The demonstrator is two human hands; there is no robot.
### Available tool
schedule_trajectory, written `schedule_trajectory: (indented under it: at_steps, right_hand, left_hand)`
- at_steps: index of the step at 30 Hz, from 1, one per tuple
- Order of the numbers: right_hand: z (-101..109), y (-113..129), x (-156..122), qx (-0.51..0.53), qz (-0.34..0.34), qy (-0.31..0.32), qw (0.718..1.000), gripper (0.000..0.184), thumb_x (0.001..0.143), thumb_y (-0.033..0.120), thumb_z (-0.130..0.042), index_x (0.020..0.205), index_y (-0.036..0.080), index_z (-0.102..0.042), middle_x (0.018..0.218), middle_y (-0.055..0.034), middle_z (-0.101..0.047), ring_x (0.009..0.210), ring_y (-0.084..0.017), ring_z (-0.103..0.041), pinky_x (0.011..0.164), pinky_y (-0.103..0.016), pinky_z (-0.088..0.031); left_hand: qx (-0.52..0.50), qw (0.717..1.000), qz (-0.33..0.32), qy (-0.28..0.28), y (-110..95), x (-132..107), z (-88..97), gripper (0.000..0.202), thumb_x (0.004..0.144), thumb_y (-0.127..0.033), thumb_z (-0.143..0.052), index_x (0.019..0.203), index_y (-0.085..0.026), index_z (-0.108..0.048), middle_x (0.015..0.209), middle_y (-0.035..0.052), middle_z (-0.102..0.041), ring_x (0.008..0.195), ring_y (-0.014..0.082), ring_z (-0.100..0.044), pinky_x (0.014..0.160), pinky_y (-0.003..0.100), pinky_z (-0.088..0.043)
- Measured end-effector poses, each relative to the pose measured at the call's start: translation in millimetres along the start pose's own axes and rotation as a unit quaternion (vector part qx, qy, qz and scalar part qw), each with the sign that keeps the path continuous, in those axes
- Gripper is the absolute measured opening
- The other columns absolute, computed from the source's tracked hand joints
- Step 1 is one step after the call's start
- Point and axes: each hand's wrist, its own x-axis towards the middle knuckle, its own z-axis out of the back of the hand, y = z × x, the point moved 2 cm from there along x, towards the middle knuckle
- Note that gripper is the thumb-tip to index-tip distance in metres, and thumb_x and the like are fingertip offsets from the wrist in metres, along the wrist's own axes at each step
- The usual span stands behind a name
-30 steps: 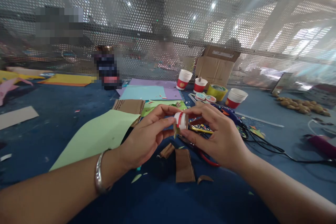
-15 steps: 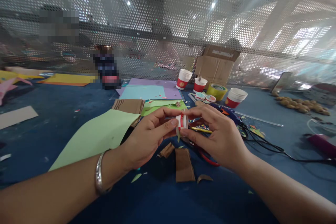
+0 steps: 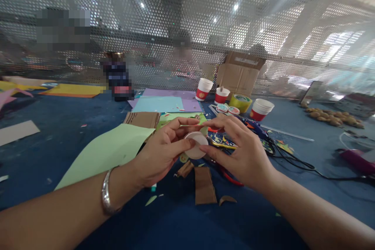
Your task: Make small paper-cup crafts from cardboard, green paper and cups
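Between my two hands is a cut-down paper cup (image 3: 195, 151), its round white face turned toward me. My left hand (image 3: 159, 152) grips its left side, thumb on the white face and fingers behind. My right hand (image 3: 241, 150) pinches the right side with thumb and fingertips. A bit of pale green paper (image 3: 204, 129) shows at the cup's upper edge, near the right fingers. Below the hands lie a brown cardboard piece (image 3: 204, 185) and a smaller folded cardboard scrap (image 3: 185, 169). A red-handled tool (image 3: 233, 179) lies partly hidden behind my right hand.
A pale green sheet (image 3: 108, 152) lies at left, with blue paper (image 3: 158, 104) behind. Stacked paper cups (image 3: 204, 89), more cups (image 3: 261, 109), yellow tape (image 3: 240, 102) and a cardboard box (image 3: 238, 78) stand at the back. A black cord (image 3: 304, 166) and peanuts (image 3: 334, 116) are at right.
The cut-down cup has been turned: its red and white side faced me before, and now its round white face does. Both hands stay in nearly the same place.
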Motion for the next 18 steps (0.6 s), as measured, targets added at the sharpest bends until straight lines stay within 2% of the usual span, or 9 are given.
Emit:
schedule_trajectory:
  at_steps: [3,8,15,18]
  right_hand:
    - [3,-2,1,-0.006,-0.015,-0.002,1.000,0.034,0.085,0.031,-0.078,0.115,0.020,-0.067,0.112,-0.0069,-0.069,0.109,-0.024,-0.061,0.099,-0.039,-0.046]
    - [4,-6,1,0.046,-0.071,0.021,0.996,0.029,0.090,0.035,-0.071,0.115,0.021,-0.067,0.110,-0.0047,-0.070,0.100,-0.020,-0.064,0.089,-0.034,-0.051]
    - [1,-17,1,0.190,-0.155,0.037,0.969,0.020,0.092,0.025,-0.067,0.112,0.021,-0.068,0.098,-0.0025,-0.072,0.088,-0.017,-0.067,0.081,-0.030,-0.054]
    - [0,-22,1,0.207,-0.168,0.034,0.963,0.016,0.092,0.024,-0.067,0.107,0.021,-0.069,0.096,-0.0030,-0.071,0.086,-0.017,-0.068,0.078,-0.030,-0.054]
  left_hand:
    - [-0.003,1.000,-0.018,0.023,-1,1,1.2,0.050,0.084,-0.011,-0.074,0.126,-0.024,-0.051,0.130,0.0061,-0.064,0.100,0.0170,-0.066,0.082,0.028,-0.053]
    - [0.032,0.998,-0.041,0.032,-1,2,6.7,0.061,0.083,-0.015,-0.077,0.133,-0.029,-0.044,0.141,0.0070,-0.056,0.105,0.0199,-0.066,0.084,0.031,-0.054]
    - [0.054,0.996,-0.033,0.065,-1,0,5.1,0.056,0.085,-0.017,-0.077,0.130,-0.026,-0.046,0.134,0.0076,-0.059,0.096,0.0154,-0.065,0.080,0.028,-0.053]
    - [0.055,0.996,-0.017,0.065,-1,-1,3.5,0.055,0.087,-0.019,-0.075,0.132,-0.025,-0.044,0.129,0.0076,-0.061,0.094,0.0145,-0.062,0.078,0.027,-0.052]
